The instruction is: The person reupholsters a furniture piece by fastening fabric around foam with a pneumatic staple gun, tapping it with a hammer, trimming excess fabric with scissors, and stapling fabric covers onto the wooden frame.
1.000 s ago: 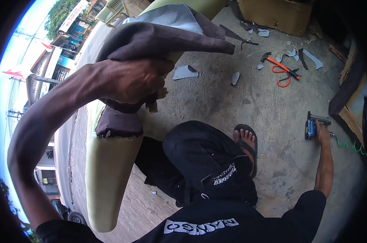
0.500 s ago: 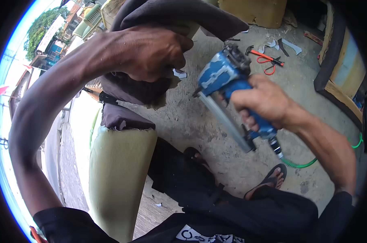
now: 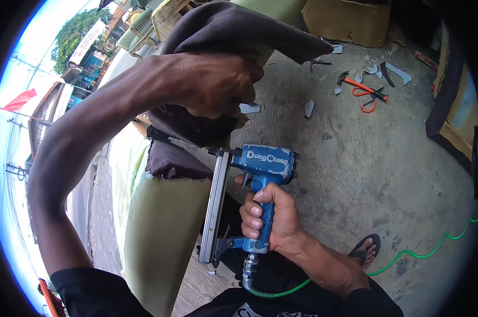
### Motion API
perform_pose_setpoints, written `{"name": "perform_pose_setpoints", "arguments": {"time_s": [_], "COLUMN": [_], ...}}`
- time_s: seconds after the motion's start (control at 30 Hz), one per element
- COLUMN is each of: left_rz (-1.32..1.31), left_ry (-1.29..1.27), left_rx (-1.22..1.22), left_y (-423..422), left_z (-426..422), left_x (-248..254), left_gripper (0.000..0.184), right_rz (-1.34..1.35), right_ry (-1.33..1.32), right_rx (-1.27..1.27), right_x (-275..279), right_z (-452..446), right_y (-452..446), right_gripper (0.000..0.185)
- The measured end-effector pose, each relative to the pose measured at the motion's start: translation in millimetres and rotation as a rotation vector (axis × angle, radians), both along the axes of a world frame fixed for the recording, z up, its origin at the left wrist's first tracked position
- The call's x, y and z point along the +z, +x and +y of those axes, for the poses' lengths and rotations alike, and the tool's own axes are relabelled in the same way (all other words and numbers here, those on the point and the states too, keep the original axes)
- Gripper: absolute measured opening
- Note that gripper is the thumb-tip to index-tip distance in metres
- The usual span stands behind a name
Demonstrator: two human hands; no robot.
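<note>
My left hand (image 3: pixel 218 84) is closed on dark fabric (image 3: pixel 249 33), which drapes over the upper part of a padded piece. My right hand (image 3: pixel 268 214) wraps round the handle of a blue DongCheng staple gun (image 3: pixel 265 161), held upright with its long metal magazine on the left. The gun's nose is just below the bunched cloth under my left hand; whether they touch I cannot tell. Below lies a pale green padded section (image 3: pixel 167 227), with a dark fabric patch (image 3: pixel 175 161) at its upper end. A green coiled hose (image 3: pixel 408 253) runs from the gun's base.
On the concrete floor are an orange-handled hammer (image 3: pixel 363 86), red-handled scissors (image 3: pixel 370 100) and fabric scraps (image 3: pixel 397 73). A partly covered frame (image 3: pixel 455 116) stands at the right, a brown padded piece (image 3: pixel 347 24) at the top. My sandalled foot (image 3: pixel 366 251) is lower right.
My right hand has lifted the staple gun off the floor at the right and brought it left, beside the padded piece. My left hand has stayed closed on the fabric.
</note>
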State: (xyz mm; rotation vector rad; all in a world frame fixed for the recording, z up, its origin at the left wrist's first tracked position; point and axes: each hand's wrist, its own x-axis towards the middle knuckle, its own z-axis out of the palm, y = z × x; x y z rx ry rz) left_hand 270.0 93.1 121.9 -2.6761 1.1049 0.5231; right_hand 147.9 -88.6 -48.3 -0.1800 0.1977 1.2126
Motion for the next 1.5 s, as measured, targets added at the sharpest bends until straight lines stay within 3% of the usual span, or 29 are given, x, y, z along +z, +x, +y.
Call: {"name": "perform_pose_setpoints", "arguments": {"time_s": [0.33,0.5,0.6,0.7,1.0,1.07,1.5], "left_rz": [-0.016,0.025,-0.116,-0.016,-0.074,-0.018,-0.006], "left_ry": [0.025,0.022,0.097,0.14,0.07,0.089,0.017], "left_rx": [-0.023,0.045,-0.125,-0.001,-0.105,0.003,-0.025], "left_y": [1.0,-3.6,-4.1,-2.6,-5.1,-8.3,-10.6], "left_z": [-0.2,-2.9,-9.4,-14.1,-8.4,-12.6,-10.2], "left_x": [-0.6,-0.7,3.1,7.0,3.4,6.5,6.8], "left_gripper": [0.016,0.018,0.02,0.018,0.015,0.015,0.021], "right_rz": [0.012,0.008,-0.017,-0.025,0.046,0.051,0.104], "right_ry": [0.012,-0.003,-0.034,-0.003,0.034,0.018,0.101], "right_rx": [-0.12,-0.113,-0.135,-0.136,-0.128,-0.12,-0.075], "right_x": [6.7,9.4,12.5,8.8,-3.3,-5.2,-24.1], "right_z": [6.5,14.0,15.1,10.8,15.7,17.2,24.5], "right_y": [2.1,-2.0,-4.7,-2.8,-4.9,-3.9,-0.5], "right_gripper": [0.046,0.038,0.037,0.039,0.041,0.04,0.037]}}
